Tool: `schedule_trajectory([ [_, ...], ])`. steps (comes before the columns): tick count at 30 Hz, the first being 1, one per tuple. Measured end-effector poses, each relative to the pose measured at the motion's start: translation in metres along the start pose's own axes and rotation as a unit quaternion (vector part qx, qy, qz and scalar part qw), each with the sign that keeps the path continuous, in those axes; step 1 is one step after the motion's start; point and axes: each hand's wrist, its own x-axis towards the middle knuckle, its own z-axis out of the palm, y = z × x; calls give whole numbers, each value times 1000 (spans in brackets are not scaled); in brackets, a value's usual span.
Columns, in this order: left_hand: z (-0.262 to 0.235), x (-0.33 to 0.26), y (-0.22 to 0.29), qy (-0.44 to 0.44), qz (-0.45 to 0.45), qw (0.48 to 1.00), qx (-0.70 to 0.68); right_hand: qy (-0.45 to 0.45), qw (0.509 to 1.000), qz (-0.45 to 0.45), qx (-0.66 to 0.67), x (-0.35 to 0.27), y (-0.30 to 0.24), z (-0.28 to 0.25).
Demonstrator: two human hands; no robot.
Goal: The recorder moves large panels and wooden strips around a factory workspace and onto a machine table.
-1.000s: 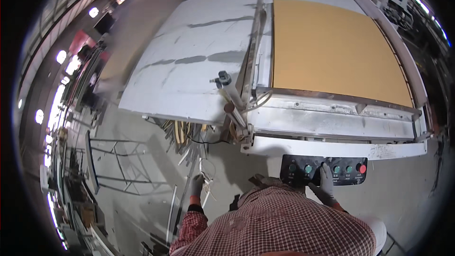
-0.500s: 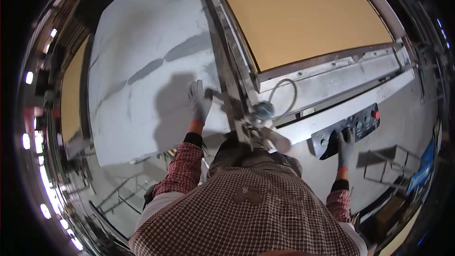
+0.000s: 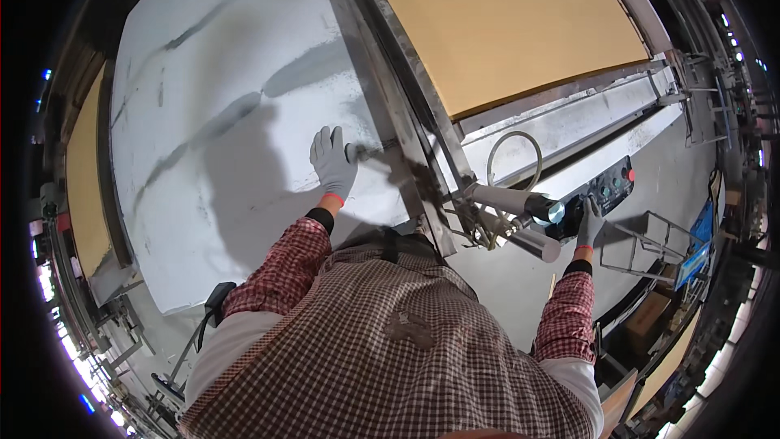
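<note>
The left hand (image 3: 332,161), gloved in grey knit with an orange cuff, is laid flat with fingers spread on the broad pale grey machine table (image 3: 219,130), close to that table's near edge and just beside the long steel guide rail (image 3: 390,89) that crosses the view diagonally; nothing is grasped by it, the palm merely resting on the surface. The table is seen as a smooth, matt sheet marked with dark streaks and smears; open room is left across most of its width to the left of the hand, up to a tan board (image 3: 85,179) lying along its far left edge.

The right hand (image 3: 588,223), in the same kind of glove, is pressed against the black control box (image 3: 605,195) fitted with green and red round buttons; whether a button is pushed or the box edge is gripped cannot be told. The box is mounted below the white metal front beam (image 3: 585,126) of the machine; beyond the beam a large flat tan rectangular panel (image 3: 496,20) is laid, its near edge straight and sharp. Between the hands, two grey cylindrical handles (image 3: 508,199) and a looped grey hose (image 3: 513,146) project from the rail's end; a wire-frame rack (image 3: 646,248) stands on the grey floor near the right hand.
</note>
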Motion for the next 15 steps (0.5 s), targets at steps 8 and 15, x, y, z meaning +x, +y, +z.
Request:
schedule_trajectory([
  [8, 0, 2, 6, -5, -6, 1000, 16, 7, 999, -47, -26, 2, -1, -1],
  [15, 1, 2, 7, 0, -8, 1000, 17, 4, 999, 10, 38, -5, -24, 3],
])
